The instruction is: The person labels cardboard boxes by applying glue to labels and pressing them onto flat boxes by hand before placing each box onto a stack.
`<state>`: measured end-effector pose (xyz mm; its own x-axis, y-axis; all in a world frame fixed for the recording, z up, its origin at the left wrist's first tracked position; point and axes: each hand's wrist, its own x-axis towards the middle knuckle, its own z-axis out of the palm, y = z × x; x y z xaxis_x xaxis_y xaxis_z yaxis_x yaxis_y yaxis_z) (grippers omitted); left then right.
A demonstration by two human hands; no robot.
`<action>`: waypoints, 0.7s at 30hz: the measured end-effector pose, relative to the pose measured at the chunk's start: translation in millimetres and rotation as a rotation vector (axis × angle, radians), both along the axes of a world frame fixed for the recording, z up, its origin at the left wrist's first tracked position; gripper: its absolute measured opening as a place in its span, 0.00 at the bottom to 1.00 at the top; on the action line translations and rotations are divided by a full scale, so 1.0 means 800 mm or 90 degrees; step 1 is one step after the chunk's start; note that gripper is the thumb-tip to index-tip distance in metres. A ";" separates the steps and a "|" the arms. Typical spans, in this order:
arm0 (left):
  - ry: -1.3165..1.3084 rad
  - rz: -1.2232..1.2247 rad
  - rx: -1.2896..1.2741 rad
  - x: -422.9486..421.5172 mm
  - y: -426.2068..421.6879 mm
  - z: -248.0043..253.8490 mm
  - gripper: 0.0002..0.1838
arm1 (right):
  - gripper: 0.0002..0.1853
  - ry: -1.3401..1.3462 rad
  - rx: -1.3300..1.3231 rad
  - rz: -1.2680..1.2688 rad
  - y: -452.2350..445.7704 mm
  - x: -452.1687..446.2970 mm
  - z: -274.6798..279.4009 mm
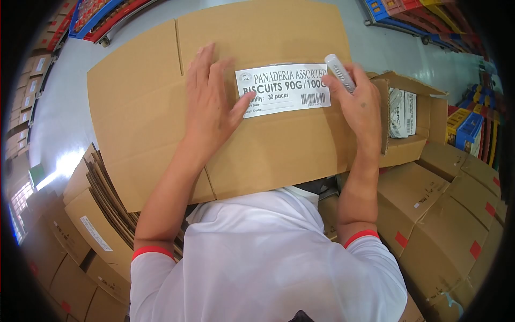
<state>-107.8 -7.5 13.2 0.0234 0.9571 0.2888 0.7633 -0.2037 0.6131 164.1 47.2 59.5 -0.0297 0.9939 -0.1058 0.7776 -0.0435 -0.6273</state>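
Note:
A large flattened cardboard box (268, 145) lies in front of me. On it is a white printed label (287, 99) reading "PANADERIA ASSORTED BISCUITS 90G/100G". Fingers spread and slightly blurred, my left hand (212, 102) is on the cardboard at the label's left side, its thumb over the label's left part. My right hand (357, 102) is at the label's right end, closed around a whitish marker-like stick (340, 73) that points up and to the left. Its thumb is by the label's right edge.
An open carton (410, 150) holding printed white labels (402, 112) stands at the right. Closed cartons (450, 236) fill the lower right. Folded cardboard sheets (107, 198) stand at the left. Colourful crates (94, 16) are at the upper left, others at the upper right.

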 end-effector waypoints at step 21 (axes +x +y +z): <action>-0.171 0.002 -0.010 -0.030 -0.012 0.004 0.28 | 0.16 -0.033 0.271 0.311 -0.055 -0.143 -0.039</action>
